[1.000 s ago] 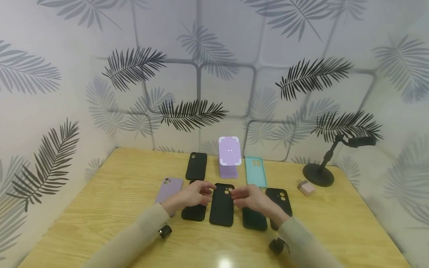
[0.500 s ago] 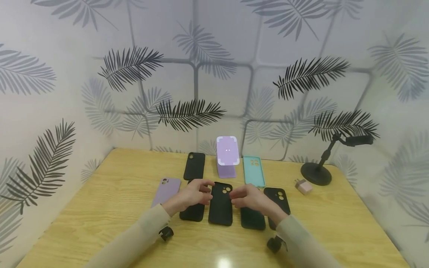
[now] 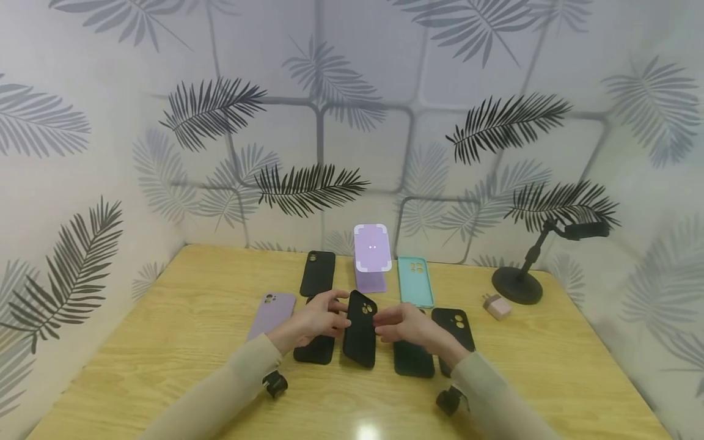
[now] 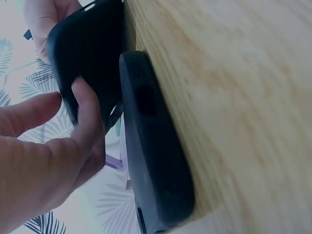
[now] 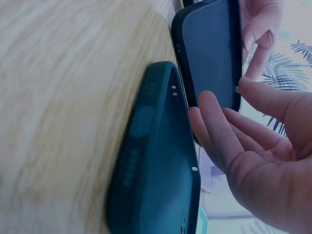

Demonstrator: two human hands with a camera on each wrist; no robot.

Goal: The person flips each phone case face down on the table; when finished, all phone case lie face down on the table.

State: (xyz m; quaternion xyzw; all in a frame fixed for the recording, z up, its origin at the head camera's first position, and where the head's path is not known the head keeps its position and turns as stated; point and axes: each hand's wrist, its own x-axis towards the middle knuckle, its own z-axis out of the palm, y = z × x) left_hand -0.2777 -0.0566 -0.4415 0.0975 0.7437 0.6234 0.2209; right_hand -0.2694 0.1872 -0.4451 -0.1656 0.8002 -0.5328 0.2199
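A black phone case (image 3: 360, 333) with camera cut-outs is tilted in the middle of the table, its left long edge raised. My left hand (image 3: 321, 318) pinches that raised edge; in the left wrist view its thumb (image 4: 46, 108) is at the edge and a finger lies over the back. My right hand (image 3: 409, 327) is at the other side of this case, fingers loosely extended and tips right at its right edge. Beneath my left hand lies another black case (image 4: 153, 146). A dark green case (image 5: 151, 146) lies under my right hand, its inside facing up.
A lilac case (image 3: 272, 313) lies at left, a black case (image 3: 318, 273) behind it. A lilac stand (image 3: 372, 249) and a mint case (image 3: 415, 282) are at the back. Rightward are a black case (image 3: 456, 330), a charger plug (image 3: 497, 306) and a black stand (image 3: 519, 283).
The middle black case lay flat between my hands; now its left edge is lifted and it leans toward the right. My left hand has taken hold of it, and both hands have barely moved.
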